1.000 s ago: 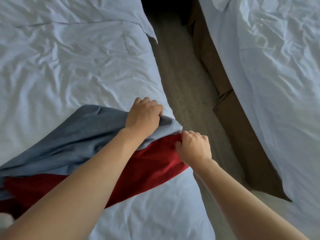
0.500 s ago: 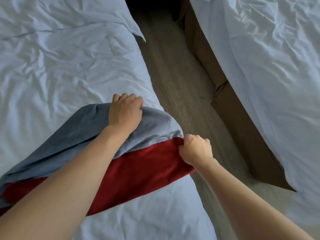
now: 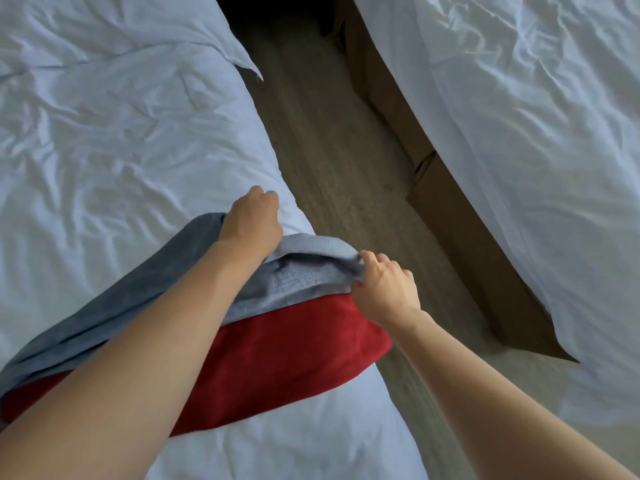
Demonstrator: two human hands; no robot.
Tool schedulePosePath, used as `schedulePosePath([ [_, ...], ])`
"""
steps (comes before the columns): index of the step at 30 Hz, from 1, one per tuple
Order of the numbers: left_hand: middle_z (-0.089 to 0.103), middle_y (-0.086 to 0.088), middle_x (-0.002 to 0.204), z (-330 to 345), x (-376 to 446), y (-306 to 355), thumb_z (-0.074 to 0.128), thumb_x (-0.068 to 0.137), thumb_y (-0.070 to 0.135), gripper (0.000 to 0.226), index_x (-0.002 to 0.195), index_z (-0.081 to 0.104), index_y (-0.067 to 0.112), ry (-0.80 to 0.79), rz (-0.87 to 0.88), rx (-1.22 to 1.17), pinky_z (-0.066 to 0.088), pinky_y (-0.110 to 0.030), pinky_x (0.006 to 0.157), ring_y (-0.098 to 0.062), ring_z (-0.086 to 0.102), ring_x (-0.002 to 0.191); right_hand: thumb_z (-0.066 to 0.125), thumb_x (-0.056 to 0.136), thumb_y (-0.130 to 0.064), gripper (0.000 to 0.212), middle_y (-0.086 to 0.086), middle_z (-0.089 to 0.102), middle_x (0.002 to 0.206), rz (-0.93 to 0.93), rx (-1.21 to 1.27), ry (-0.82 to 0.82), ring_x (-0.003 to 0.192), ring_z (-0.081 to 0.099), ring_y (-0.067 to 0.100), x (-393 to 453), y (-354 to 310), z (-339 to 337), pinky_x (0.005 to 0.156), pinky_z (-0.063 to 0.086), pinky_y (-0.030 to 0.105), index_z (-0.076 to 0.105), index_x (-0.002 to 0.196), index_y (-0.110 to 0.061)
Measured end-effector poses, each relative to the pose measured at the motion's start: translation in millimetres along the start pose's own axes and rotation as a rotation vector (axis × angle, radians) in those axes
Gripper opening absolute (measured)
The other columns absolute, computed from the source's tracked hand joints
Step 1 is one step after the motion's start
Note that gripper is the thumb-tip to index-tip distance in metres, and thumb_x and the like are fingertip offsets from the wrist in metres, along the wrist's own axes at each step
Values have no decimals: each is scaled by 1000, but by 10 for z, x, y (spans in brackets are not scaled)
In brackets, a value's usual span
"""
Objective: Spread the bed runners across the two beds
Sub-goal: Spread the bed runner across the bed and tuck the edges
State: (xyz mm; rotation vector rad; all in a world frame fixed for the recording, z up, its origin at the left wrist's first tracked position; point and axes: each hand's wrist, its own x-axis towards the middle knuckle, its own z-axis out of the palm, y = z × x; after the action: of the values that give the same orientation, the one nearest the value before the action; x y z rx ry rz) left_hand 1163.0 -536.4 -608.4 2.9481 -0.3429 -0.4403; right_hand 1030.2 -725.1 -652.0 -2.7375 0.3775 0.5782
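Since a moment ago your right hand (image 3: 386,289) has shifted from the red runner (image 3: 277,355) up to the grey runner (image 3: 304,271). Going left to right: both runners lie stacked across the left bed (image 3: 104,133), your left hand (image 3: 252,221) grips the grey runner's far edge, your right hand pinches its corner at the bed's side, and the right bed (image 3: 536,133) lies beyond the floor gap (image 3: 329,150).

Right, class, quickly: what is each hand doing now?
Left hand: fingers curled, gripping the grey runner.
Right hand: pinching the grey runner's edge.
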Motion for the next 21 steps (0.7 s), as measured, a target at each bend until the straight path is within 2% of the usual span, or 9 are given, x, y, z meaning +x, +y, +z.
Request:
schedulePosePath([
  [2, 59, -11, 110, 1, 11, -41, 56, 92, 17, 19, 107, 63, 9, -97, -5, 174, 46, -39, 85, -31, 53, 105, 48, 86, -25, 47, 2, 57, 113, -49, 35, 30, 107, 56, 28, 58, -142, 9, 90, 39, 40, 45, 133, -23],
  [5, 55, 2, 79, 9, -34, 6, 55, 87, 39, 23, 75, 52, 20, -240, 42, 498, 27, -38, 86, -21, 44, 90, 49, 85, -21, 51, 1, 56, 117, -97, 60, 54, 109, 54, 27, 140, -280, 18, 92, 40, 40, 43, 136, -23],
  [7, 50, 3, 70, 11, -39, 22, 55, 86, 38, 24, 70, 45, 23, -297, 51, 519, 24, -38, 86, -16, 44, 74, 50, 85, -21, 39, 2, 58, 109, -105, 31, 40, 103, 55, 27, 193, -314, 21, 86, 39, 38, 51, 124, -19],
  [9, 50, 3, 68, 1, -16, 64, 53, 88, 31, 19, 73, 48, 22, -302, 65, 473, 26, -38, 87, -14, 42, 63, 51, 85, -20, 19, 1, 60, 99, -112, -19, 26, 96, 56, 26, 216, -303, 24, 79, 35, 35, 55, 103, -16],
  [11, 55, 3, 71, -22, 33, 141, 52, 90, 25, 11, 81, 57, 21, -154, 135, 395, 28, -37, 85, -16, 44, 62, 50, 85, -19, 4, 1, 61, 93, -99, -49, 55, 92, 58, 27, 215, -249, 19, 74, 30, 33, 47, 88, -17],
  [15, 61, -4, 83, -74, 156, 292, 55, 86, 10, 10, 85, 61, 18, 359, 298, 90, 32, -38, 74, -28, 53, 78, 49, 89, -21, 9, 3, 61, 90, -42, -31, 186, 86, 57, 28, 214, -153, -13, 72, 30, 35, 41, 86, -19],
  [17, 61, -5, 93, -59, 197, 315, 55, 84, 9, 16, 92, 65, 19, 348, 304, 60, 34, -39, 79, -29, 53, 88, 50, 90, -22, 7, 2, 60, 93, -23, -32, 187, 88, 57, 27, 224, -135, -26, 75, 34, 36, 48, 93, -17],
  [19, 59, -6, 111, 23, 196, 282, 56, 88, 22, 25, 112, 63, 21, 194, 237, 124, 35, -41, 89, -29, 52, 103, 52, 89, -21, 11, 1, 57, 93, -4, -24, 166, 89, 56, 25, 210, -150, -16, 79, 38, 36, 50, 99, -17],
  [21, 57, -9, 122, 106, 182, 169, 54, 89, 30, 38, 125, 56, 17, 87, 127, 165, 36, -42, 94, -30, 51, 112, 52, 87, -18, 10, -2, 52, 88, -6, 17, 152, 87, 55, 24, 188, -177, 1, 79, 37, 35, 46, 94, -19],
])
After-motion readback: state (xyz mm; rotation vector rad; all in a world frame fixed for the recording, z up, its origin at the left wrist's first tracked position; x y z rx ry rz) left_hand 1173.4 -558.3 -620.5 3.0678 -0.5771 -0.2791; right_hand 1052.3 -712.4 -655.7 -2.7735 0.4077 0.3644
